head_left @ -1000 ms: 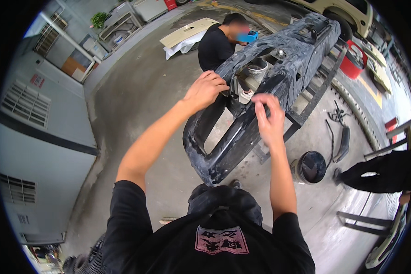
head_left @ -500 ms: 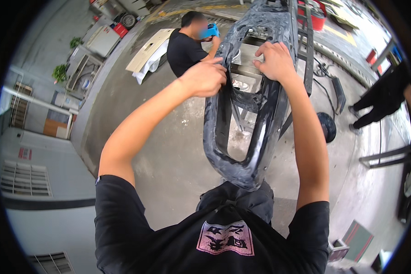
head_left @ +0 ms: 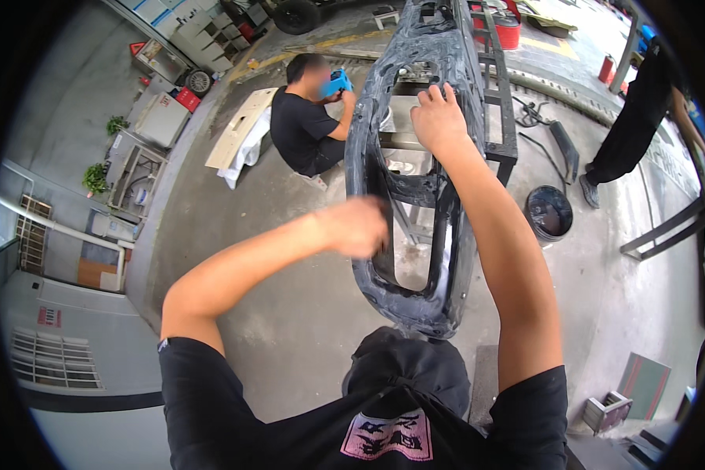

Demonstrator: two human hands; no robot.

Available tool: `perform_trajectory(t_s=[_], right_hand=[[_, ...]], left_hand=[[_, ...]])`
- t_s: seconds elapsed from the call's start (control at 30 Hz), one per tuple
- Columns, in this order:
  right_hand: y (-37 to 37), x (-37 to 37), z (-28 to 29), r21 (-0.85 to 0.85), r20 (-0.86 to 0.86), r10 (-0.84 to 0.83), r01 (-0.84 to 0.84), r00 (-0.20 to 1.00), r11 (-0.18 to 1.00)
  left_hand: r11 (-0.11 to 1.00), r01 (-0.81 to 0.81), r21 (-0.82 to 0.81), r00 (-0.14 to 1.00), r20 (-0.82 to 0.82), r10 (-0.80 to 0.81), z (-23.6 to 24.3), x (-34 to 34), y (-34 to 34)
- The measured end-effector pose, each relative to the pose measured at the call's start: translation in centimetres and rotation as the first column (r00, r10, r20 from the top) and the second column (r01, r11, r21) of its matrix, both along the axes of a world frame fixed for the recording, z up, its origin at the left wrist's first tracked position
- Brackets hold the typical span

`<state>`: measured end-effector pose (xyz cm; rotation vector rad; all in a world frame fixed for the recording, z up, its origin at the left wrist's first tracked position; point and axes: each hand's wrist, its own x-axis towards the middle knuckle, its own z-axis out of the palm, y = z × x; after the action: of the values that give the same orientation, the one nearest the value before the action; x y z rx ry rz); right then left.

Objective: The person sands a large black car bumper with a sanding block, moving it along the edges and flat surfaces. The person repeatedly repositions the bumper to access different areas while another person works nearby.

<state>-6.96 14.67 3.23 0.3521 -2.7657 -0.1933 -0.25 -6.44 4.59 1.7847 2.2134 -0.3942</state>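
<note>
The left hand (head_left: 354, 227), blurred, is at the left side of a long dark panel (head_left: 411, 190), the right hand (head_left: 440, 119), loosely bent, over its right; I cannot tell whether either grips. A co-worker (head_left: 299, 129) and bucket (head_left: 549, 213) flank the panel.

Head cam, L of pair, fisheye, worn at head ht, facing down & fwd, close by near edge of metal stand (head_left: 500, 149)

Left hand (head_left: 354, 227), motion-blurred: shifted from beside crossbar (head_left: 407, 192) toward near end of black vehicle panel (head_left: 456, 235); right hand (head_left: 439, 119): advanced beyond crossbar.
</note>
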Motion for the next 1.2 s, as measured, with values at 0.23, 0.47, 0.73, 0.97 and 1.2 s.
perform_trajectory(t_s=[0.23,0.47,0.73,0.97,1.2], right_hand=[[-0.8,0.7,1.4,-0.097,-0.049,-0.044,0.039,0.998,0.995],[-0.8,0.8,1.7,-0.133,-0.003,-0.028,0.027,1.000,0.991],[-0.3,0.6,1.9,-0.114,-0.011,-0.019,0.018,1.000,0.993],[-0.9,1.0,2.3,-0.151,0.031,-0.004,0.009,0.999,0.989],[-0.3,1.0,2.4,-0.161,0.074,-0.029,0.041,0.997,0.986]], left_hand=[[0.999,0.018,-0.040,0.999,-0.030,-0.019,-2.5,1.8,1.0],[0.948,-0.228,-0.221,0.970,-0.133,0.202,-2.8,1.5,1.6],[0.824,-0.300,-0.480,0.950,-0.224,0.216,-2.4,1.6,4.6],[0.925,-0.140,-0.354,0.980,-0.180,0.079,-2.8,1.3,3.0],[0.899,-0.181,-0.398,0.910,-0.414,0.000,-3.0,0.7,4.6]])
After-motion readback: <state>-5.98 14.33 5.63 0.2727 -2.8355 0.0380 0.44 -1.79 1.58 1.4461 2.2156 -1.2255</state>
